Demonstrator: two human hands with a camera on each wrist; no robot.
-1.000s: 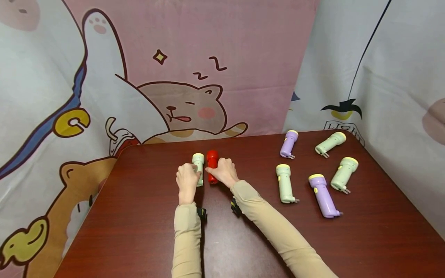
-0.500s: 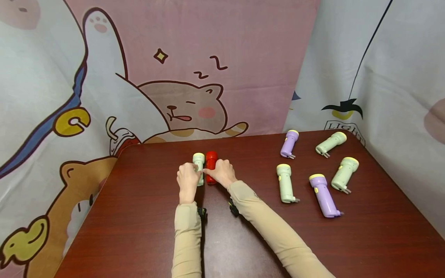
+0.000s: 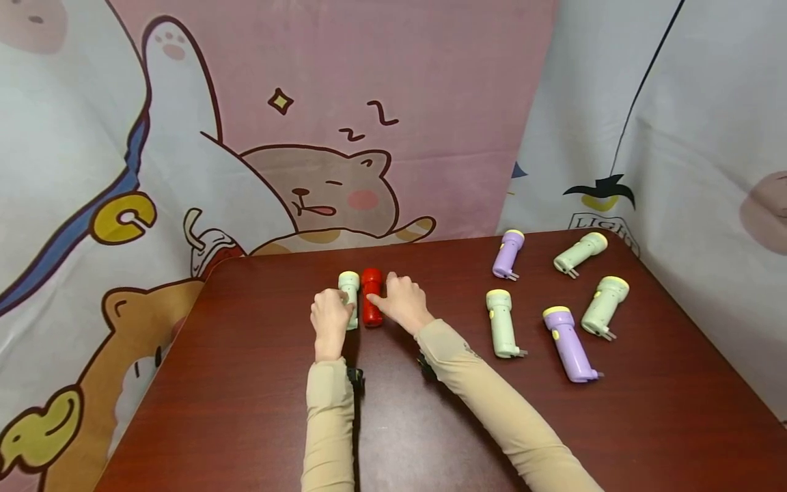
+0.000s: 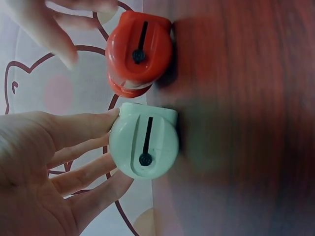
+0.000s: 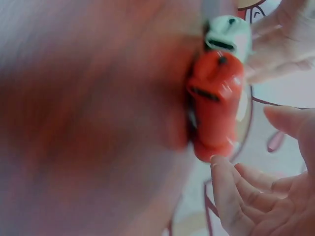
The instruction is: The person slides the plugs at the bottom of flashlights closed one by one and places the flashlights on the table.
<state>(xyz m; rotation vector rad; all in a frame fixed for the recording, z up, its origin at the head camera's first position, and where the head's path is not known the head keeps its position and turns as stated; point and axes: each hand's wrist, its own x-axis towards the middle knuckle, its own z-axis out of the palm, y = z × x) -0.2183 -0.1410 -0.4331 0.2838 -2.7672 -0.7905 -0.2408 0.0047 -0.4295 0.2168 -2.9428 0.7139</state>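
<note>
A light green flashlight (image 3: 349, 280) lies on the table with its yellow-rimmed head pointing away, and my left hand (image 3: 329, 316) grips its sides. The left wrist view shows the flat base (image 4: 143, 142) between thumb and fingers. Close beside it on the right lies a red flashlight (image 3: 371, 279), nearly parallel. My right hand (image 3: 406, 304) hovers just to the right of the red one, thumb and fingers spread, holding nothing. In the right wrist view, the right fingers (image 5: 224, 182) are near the head of the red flashlight (image 5: 216, 118).
On the right side of the brown table (image 3: 246, 410) lie several more flashlights, among them a purple one (image 3: 572, 348), a green one (image 3: 503, 328) and a farther purple one (image 3: 507, 256). Their plug prongs stick out. A cartoon cloth (image 3: 461, 123) hangs behind the table.
The right hand first shifted the red flashlight slightly left, closer to the green one, then spread its fingers and moved off to the right. The left hand stays in place on the green flashlight.
</note>
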